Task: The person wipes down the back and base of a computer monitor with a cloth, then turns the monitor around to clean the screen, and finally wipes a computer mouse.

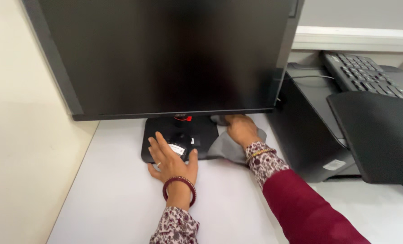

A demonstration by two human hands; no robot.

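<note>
A large black monitor (165, 54) stands on a flat black base (201, 131) on a white desk (111, 199). My left hand (170, 158) lies flat with spread fingers on the front of the base, beside the round foot of the stand. My right hand (241, 129) presses on a grey cloth (226, 148) at the right side of the base, reaching under the lower edge of the screen. Part of the cloth is hidden by the hand and the screen.
A black computer case (310, 131) lies to the right of the monitor, with a black keyboard (362, 74) and a black mat (377, 135) on top. A cream partition wall (20, 135) closes the left side. A white ledge (355, 38) runs behind.
</note>
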